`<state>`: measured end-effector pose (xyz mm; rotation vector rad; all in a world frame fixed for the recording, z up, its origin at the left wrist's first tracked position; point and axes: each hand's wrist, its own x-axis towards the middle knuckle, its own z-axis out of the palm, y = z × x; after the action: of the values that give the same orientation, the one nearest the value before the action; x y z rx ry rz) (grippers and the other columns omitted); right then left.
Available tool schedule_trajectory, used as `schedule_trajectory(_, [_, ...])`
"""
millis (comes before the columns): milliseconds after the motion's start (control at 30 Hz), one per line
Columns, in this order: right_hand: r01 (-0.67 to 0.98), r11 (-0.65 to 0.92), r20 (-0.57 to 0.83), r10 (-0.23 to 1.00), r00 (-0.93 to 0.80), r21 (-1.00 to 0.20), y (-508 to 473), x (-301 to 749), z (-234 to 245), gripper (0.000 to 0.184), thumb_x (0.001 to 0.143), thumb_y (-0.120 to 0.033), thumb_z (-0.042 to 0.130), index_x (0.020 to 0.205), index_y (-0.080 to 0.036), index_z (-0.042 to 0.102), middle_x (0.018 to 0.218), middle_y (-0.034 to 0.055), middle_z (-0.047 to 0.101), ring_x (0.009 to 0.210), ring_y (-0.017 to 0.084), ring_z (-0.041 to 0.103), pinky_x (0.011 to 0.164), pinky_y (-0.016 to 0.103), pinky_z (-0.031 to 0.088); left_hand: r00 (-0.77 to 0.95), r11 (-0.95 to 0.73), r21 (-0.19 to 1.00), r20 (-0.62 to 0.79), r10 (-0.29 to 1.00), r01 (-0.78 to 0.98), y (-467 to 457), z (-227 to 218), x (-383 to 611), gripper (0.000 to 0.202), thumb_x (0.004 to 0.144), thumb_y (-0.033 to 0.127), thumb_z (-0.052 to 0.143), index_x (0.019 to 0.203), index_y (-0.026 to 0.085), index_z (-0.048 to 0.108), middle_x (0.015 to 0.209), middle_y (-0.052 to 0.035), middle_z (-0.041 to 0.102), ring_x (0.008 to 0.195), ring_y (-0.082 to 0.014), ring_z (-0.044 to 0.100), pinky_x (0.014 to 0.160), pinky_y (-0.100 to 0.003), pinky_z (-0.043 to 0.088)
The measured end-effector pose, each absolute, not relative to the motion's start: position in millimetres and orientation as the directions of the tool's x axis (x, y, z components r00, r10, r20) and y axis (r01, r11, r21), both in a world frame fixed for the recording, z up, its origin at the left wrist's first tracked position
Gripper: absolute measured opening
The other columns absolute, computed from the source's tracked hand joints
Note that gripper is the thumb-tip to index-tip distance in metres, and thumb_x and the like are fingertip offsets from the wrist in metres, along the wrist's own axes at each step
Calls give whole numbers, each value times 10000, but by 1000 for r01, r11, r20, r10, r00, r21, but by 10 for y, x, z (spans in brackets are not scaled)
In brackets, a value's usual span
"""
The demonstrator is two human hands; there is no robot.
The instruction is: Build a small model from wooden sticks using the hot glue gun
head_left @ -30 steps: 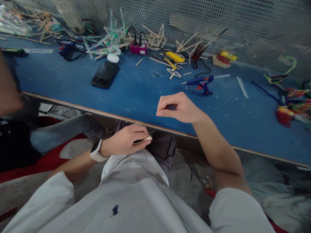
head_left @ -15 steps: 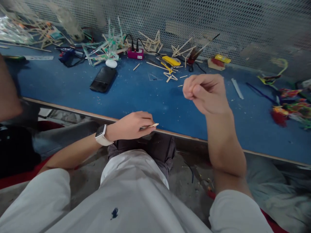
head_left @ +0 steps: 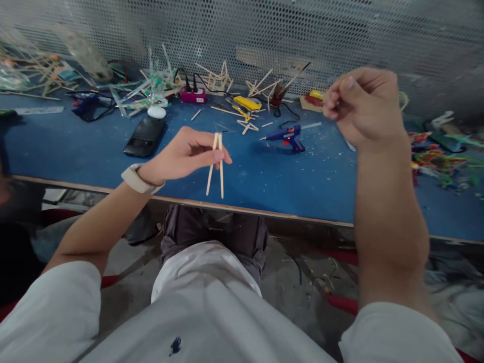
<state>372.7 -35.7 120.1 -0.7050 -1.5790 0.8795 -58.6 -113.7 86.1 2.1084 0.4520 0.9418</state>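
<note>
My left hand [head_left: 185, 154] pinches two thin wooden sticks [head_left: 216, 166] joined at the top, which hang down in a narrow V above the near edge of the blue table [head_left: 264, 176]. A white watch is on that wrist. My right hand [head_left: 363, 108] is raised high at the right, fingers curled with thumb against fingertips; what it holds, if anything, I cannot make out. A blue glue gun [head_left: 285, 136] lies on the table between the two hands, farther back.
A black phone [head_left: 144, 136] lies at the left-middle. Loose sticks, a yellow cutter [head_left: 247, 103], a pink power strip [head_left: 192, 94] and stick models stand along the perforated back wall. Colourful craft bits [head_left: 438, 156] lie at the right. Another person's dark clothing shows at the far left.
My left hand rose from my lap to above the table edge, now showing the two sticks hanging. My right hand lifted up and to the right, uncovering the glue gun.
</note>
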Motion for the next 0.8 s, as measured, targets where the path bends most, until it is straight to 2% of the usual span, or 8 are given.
schedule_trajectory(133, [59,503,495,862,-114,-862,-216,4165,1299,436,617,-572,1161,673,-266,857,615,4,764,470,33,601,387,341,167,578,-564,807,548,604,-176,-715,813,-506,447,1134,509,809,1068,75,891,867,21,840,800,-52,760,794,-180,591])
schedule_trajectory(233, [63,502,492,862,-122,-863,-14,4627,1310,440,569,-572,1168,616,-293,831,455,-31,646,354,6,502,389,365,96,514,-519,782,620,593,-344,-351,756,-389,463,1101,511,821,1064,50,843,793,76,797,729,-27,758,734,-146,609])
schedule_trajectory(367, [142,412,416,910,-6,-900,143,5199,1373,475,428,-474,1201,567,-251,805,372,-11,581,326,41,510,424,412,65,523,-512,818,566,638,-261,-5,790,-286,521,1131,531,769,1101,12,796,816,79,786,749,-9,743,764,-124,621])
schedule_trajectory(500, [308,191,297,890,345,-932,-157,5259,1611,424,759,-319,1087,532,-178,757,342,-42,502,324,10,479,489,406,133,491,-465,872,474,730,-150,196,812,-223,479,1252,313,463,1084,-21,763,826,79,735,771,18,710,870,-159,566])
schedule_trajectory(533, [342,139,291,846,447,-929,-286,5197,1680,448,840,-247,1042,521,-176,736,355,-45,503,327,14,477,486,400,157,480,-466,867,489,728,-175,253,786,-204,457,1231,321,515,1018,5,767,825,66,736,761,12,702,864,-176,568])
schedule_trajectory(667, [448,195,418,774,476,-872,-728,5005,1887,542,1092,123,635,653,-180,728,527,-46,574,432,48,511,479,330,278,302,-515,822,568,766,-241,517,603,-174,484,831,730,974,791,272,825,691,-22,738,542,-136,572,548,-387,560])
schedule_trajectory(733, [477,137,394,774,495,-868,-781,5114,1933,508,1113,73,654,678,-184,705,578,-47,590,444,40,535,484,321,290,260,-499,843,536,803,-200,630,516,-213,524,722,813,978,738,319,804,661,-32,724,534,-160,542,526,-435,514])
schedule_trajectory(800, [524,159,436,772,462,-837,-695,5403,1943,424,1107,-44,741,705,-177,733,591,-58,597,434,27,535,487,315,315,280,-479,861,508,815,-170,716,440,-277,519,814,817,943,809,309,834,734,-57,770,624,-186,592,594,-452,543])
